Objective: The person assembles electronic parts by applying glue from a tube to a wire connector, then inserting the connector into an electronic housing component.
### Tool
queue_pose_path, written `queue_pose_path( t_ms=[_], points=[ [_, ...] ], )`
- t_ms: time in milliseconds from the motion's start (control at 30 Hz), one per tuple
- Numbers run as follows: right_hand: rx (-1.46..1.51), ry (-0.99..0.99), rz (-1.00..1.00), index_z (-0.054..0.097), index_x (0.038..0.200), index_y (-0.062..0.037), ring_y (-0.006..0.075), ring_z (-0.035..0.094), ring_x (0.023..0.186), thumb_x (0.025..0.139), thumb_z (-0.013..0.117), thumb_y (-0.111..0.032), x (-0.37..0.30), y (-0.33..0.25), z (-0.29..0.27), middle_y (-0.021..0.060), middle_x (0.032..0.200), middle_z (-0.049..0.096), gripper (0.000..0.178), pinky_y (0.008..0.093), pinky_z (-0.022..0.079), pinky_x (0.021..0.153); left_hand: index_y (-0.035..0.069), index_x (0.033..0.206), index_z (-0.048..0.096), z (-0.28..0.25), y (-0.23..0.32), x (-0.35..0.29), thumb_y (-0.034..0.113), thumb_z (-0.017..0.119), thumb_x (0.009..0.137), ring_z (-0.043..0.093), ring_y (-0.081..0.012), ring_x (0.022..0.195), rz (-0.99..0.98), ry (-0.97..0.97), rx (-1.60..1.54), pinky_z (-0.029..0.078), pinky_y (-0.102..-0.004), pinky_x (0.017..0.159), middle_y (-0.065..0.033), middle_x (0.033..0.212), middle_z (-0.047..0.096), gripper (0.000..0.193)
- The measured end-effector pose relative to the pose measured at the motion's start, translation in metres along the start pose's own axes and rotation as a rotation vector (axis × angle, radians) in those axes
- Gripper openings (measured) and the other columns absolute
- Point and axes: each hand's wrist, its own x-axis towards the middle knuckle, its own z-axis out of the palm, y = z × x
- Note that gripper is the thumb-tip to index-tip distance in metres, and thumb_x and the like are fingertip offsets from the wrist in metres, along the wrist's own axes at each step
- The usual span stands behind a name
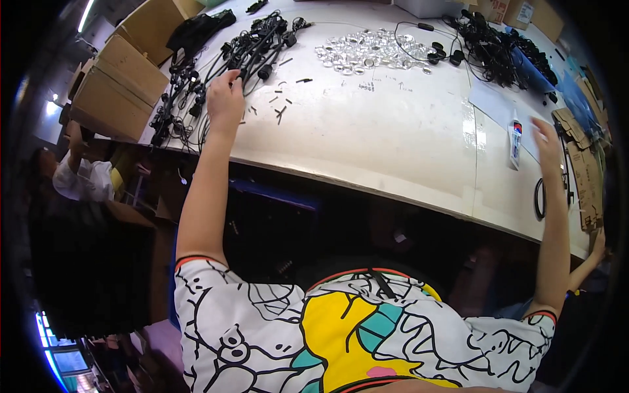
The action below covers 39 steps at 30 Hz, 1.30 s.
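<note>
Two hands: left (225, 98) on black cable bundle (216, 62), right (547, 145) near one tube (515, 144).

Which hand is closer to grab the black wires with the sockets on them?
Left. The left hand already rests on the black socket wires at the table's far left. The right hand is across the table, near a small tube and a black cable loop.

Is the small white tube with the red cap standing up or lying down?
Lying down. The small white tube with the red cap rests flat on the white table, near the right hand.
</note>
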Motion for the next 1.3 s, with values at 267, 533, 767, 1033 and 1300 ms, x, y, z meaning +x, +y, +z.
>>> queue_pose_path(
  t_ms=[267, 533, 767, 1033, 1300],
  points=[
    [0.14, -0.1, -0.476, 0.06, 0.089, -0.0026, 0.0253, 0.053, 0.091, 0.074, 0.059, -0.005, -0.005, -0.21, 0.122, 0.0105, 0.095, 0.057, 0.015, 0.0318, 0.043, 0.082, 0.005, 0.108, 0.055, 0.042, -0.049, 0.045, 0.039, 0.053, 0.079, 0.051, -0.0331, 0.103, -0.397, -0.431, 0.267, 0.041, -0.0342, 0.086, -0.0184, 0.108, 0.055, 0.044],
    [0.338, -0.333, -0.239, 0.061, 0.087, -0.0011, 0.024, 0.053, 0.087, 0.077, 0.055, -0.002, -0.006, -0.182, 0.133, 0.0099, 0.093, 0.056, 0.011, 0.0295, 0.045, 0.075, 0.007, 0.099, 0.062, 0.042, -0.081, 0.051, 0.031, 0.057, 0.077, 0.057, -0.0143, 0.062, -0.514, -0.469, -0.118, 0.045, -0.0278, 0.061, -0.0048, 0.068, 0.06, 0.032],
    [0.405, -0.405, -0.169, 0.061, 0.086, -0.0008, 0.0224, 0.054, 0.085, 0.077, 0.053, -0.002, -0.001, -0.178, 0.131, 0.0091, 0.091, 0.057, 0.012, 0.0281, 0.045, 0.073, 0.014, 0.102, 0.06, 0.044, -0.022, 0.048, 0.032, 0.056, 0.077, 0.057, -0.0268, 0.088, -0.186, -0.177, 0.501, 0.041, -0.0402, 0.078, -0.0128, 0.09, 0.06, 0.03],
    [0.418, -0.457, -0.182, 0.061, 0.085, -0.0003, 0.0222, 0.056, 0.08, 0.077, 0.054, -0.002, 0.001, -0.178, 0.124, 0.0088, 0.09, 0.057, 0.011, 0.028, 0.045, 0.071, 0.011, 0.094, 0.061, 0.053, 0.0, 0.07, 0.038, 0.056, 0.077, 0.055, -0.0257, 0.097, -0.428, -0.531, 0.359, 0.038, -0.0414, 0.082, -0.01, 0.101, 0.06, 0.032],
    [0.388, -0.469, -0.201, 0.06, 0.085, 0.0008, 0.0198, 0.056, 0.078, 0.078, 0.055, -0.002, 0.001, -0.175, 0.126, 0.0089, 0.089, 0.057, 0.01, 0.0267, 0.045, 0.07, 0.009, 0.109, 0.052, 0.068, 0.0, 0.064, 0.04, 0.051, 0.081, 0.051, -0.0297, 0.104, -0.393, -0.425, 0.43, 0.036, -0.0446, 0.088, -0.0132, 0.109, 0.055, 0.041]
  ],
)
